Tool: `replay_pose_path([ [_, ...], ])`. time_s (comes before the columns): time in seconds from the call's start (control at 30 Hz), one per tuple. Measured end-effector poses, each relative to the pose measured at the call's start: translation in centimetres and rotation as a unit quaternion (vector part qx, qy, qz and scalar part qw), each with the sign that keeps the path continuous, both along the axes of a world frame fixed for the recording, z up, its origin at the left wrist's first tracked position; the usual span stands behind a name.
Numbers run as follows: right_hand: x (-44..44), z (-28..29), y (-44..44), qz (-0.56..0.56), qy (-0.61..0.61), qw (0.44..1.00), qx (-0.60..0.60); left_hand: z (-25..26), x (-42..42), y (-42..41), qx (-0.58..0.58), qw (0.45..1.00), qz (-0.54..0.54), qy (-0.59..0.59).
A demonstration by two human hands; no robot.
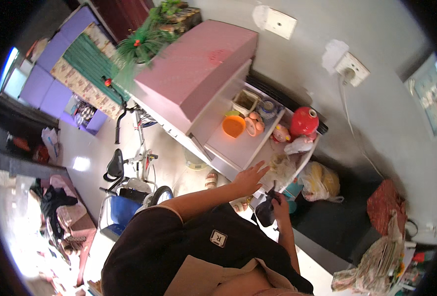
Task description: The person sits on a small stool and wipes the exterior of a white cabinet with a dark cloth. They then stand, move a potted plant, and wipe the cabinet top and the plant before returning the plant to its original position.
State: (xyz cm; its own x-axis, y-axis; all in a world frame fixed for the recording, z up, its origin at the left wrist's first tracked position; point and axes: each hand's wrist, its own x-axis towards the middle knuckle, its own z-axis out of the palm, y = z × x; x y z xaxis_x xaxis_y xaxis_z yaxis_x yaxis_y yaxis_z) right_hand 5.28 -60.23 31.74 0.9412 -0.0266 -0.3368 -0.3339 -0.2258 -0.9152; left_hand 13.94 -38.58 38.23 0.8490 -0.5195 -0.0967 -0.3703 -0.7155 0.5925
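Observation:
My left hand (250,180) is spread, palm down, above the near edge of a white cabinet top, with nothing in it. To its right, a clear plastic bag (282,167) lies on the cabinet's end shelf. My right hand (280,205) holds a black plastic bag (265,213) by its gathered upper part, beside the cabinet's corner. Beyond the hands, an orange bowl (234,126), a clay-coloured pot (254,124) and a square white container (245,101) stand on the cabinet. A red round vase (304,121) and a small pig figurine (280,133) are at its far right.
A pink box (200,66) sits on the cabinet's left part, near green plants (140,44). A yellowish filled plastic bag (319,181) rests on a black surface (333,225) at the right. A bicycle (140,162) stands on the floor at the left. A cord (352,122) hangs from a wall socket.

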Motion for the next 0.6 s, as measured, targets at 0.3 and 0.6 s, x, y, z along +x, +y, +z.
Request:
replay_pose_path([
  [0.3, 14.6, 25.5, 8.2, 0.018, -0.165, 0.980, 0.110, 0.9, -5.4, 11.4, -0.043, 0.993, 0.083, 0.068],
  [0.6, 31.3, 36.9, 27.9, 0.236, -0.275, 0.924, -0.124, 3.8, -5.1, 24.6, -0.091, 0.980, 0.167, 0.057],
])
